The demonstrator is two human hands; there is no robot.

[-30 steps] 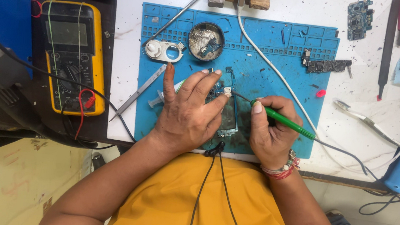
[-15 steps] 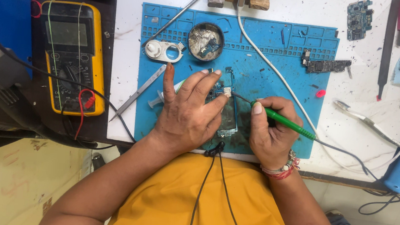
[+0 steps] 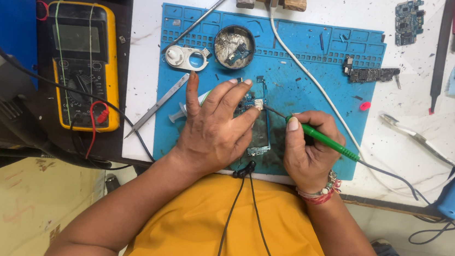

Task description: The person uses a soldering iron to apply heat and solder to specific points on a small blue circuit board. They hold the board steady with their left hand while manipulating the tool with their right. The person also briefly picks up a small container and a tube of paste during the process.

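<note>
board (image 3: 258, 126) lies on the blue mat (image 3: 327, 49), mid-front, mostly under the left hand (image 3: 214, 127). that hand is pressed flat on it, fingers spread, forefinger and thumb framing a small white part at its upper end. right hand (image 3: 309, 151) has its fingers clamped pen-style round the green iron (image 3: 325, 142), whose tip (image 3: 268, 111) reaches toward that white part (contact itself is too fine to make out, probably touching or just short).

to do this well, i'd judge: keep the left palm heavy so the board can't slide, rest the right wrist on the mat for a steady tip, and keep the left fingertips clear of the hot end, which sits just beside them. the grey cord (image 3: 393, 178) should trail off right, free of the white cable (image 3: 308, 80).

round tin (image 3: 234, 46) at the mat's back holds greyish residue and a small blue-black scrap. a white holder (image 3: 187, 58) sits left of it.
</note>
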